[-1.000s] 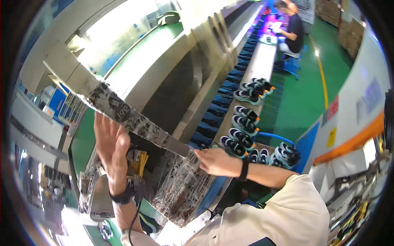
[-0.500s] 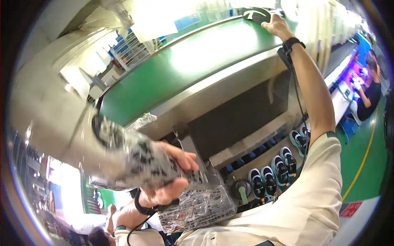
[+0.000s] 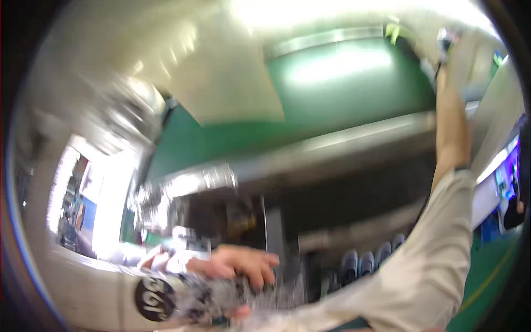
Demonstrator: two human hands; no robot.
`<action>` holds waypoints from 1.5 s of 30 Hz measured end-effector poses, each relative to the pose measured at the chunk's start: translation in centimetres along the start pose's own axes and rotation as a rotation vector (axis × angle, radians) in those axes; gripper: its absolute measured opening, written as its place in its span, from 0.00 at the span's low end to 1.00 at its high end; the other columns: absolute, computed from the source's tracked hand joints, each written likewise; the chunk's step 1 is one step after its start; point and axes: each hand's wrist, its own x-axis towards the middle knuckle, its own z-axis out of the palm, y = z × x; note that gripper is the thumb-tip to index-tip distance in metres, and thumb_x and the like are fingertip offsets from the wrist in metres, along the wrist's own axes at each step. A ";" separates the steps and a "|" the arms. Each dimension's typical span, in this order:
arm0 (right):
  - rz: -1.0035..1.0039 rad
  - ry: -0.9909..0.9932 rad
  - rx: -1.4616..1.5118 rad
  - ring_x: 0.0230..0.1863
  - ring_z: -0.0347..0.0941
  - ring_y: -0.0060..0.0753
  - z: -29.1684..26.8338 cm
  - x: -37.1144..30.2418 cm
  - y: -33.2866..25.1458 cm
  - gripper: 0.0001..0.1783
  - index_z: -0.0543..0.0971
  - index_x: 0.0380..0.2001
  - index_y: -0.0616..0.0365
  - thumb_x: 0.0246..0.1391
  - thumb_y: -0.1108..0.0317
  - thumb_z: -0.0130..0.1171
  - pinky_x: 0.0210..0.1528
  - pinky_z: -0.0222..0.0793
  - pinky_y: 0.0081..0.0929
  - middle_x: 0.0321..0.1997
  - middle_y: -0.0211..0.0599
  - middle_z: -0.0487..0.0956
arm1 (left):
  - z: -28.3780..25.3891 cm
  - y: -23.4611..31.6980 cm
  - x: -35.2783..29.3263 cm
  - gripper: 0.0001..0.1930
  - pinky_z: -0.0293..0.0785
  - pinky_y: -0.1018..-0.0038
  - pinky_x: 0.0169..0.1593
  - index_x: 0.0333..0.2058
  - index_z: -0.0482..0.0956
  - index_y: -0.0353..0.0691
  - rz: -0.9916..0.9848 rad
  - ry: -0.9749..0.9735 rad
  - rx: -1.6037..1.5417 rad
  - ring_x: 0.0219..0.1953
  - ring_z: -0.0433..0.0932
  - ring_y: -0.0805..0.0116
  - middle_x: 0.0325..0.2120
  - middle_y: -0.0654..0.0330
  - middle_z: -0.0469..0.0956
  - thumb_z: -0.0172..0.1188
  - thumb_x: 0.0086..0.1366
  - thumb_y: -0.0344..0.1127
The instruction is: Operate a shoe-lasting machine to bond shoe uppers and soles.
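Observation:
My left hand [image 3: 243, 263] is at the lower middle, its fingers curled over a bar wrapped in clear plastic [image 3: 207, 296]. The thumb shows below that bar, which carries a round black label [image 3: 155, 299]. My right arm reaches to the far upper right. My right hand [image 3: 447, 41] is smeared by motion, and its fingers cannot be made out. A dark shoe with yellow-green parts [image 3: 404, 41] is just left of it, at the far end of the green belt [image 3: 343, 77]; whether they touch cannot be told.
A pale sheet [image 3: 227, 77] hangs over the belt. Crumpled clear plastic [image 3: 193, 180] covers part of the near left edge. Several dark shoes with light soles [image 3: 368, 263] stand on a lower shelf at the right. A person [image 3: 511, 213] sits at the far right.
The view has shifted and blurred. My left hand appears lower, still around the wrapped bar. My right arm now appears farther right, and the dark shoe now shows left of that hand.

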 end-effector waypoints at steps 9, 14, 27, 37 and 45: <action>-0.205 -0.047 0.252 0.30 0.78 0.46 -5.9 -15.4 -21.1 0.26 0.77 0.19 0.63 0.38 0.47 0.66 0.36 0.72 0.41 0.23 0.47 0.79 | 0.0 -0.5 -3.0 0.26 0.61 0.63 0.62 0.52 0.66 0.32 -0.073 0.190 0.375 0.50 0.73 0.59 0.46 0.51 0.72 0.63 0.57 0.32; -0.275 -0.370 0.591 0.24 0.75 0.22 -12.4 -27.0 -31.1 0.22 0.78 0.15 0.59 0.47 0.52 0.64 0.23 0.68 0.21 0.19 0.35 0.77 | -3.6 5.0 -6.5 0.54 0.50 0.56 0.68 0.66 0.49 0.29 0.046 0.260 0.905 0.68 0.54 0.47 0.65 0.37 0.53 0.66 0.55 0.61; 0.206 -0.047 1.325 0.49 0.78 0.36 -19.0 -45.2 -33.2 0.23 0.73 0.53 0.65 0.67 0.57 0.45 0.51 0.75 0.30 0.49 0.50 0.79 | -14.4 12.6 -16.3 0.56 0.67 0.54 0.51 0.66 0.58 0.49 0.442 0.453 1.600 0.50 0.69 0.46 0.49 0.45 0.69 0.78 0.36 0.41; -0.253 0.154 1.033 0.62 0.65 0.32 -30.6 -76.8 -47.8 0.62 0.60 0.65 0.58 0.30 0.41 0.78 0.65 0.59 0.31 0.62 0.36 0.67 | -1.1 14.2 -26.1 0.31 0.66 0.64 0.61 0.59 0.63 0.28 0.097 0.516 -0.076 0.56 0.69 0.61 0.57 0.47 0.66 0.59 0.63 0.41; 0.443 0.573 0.609 0.56 0.69 0.27 -45.2 -102.5 -47.7 0.49 0.68 0.58 0.59 0.29 0.59 0.79 0.61 0.61 0.28 0.55 0.36 0.73 | 24.4 14.2 -32.4 0.27 0.74 0.64 0.53 0.56 0.67 0.30 -0.257 -0.393 -0.639 0.46 0.78 0.61 0.48 0.52 0.76 0.59 0.66 0.44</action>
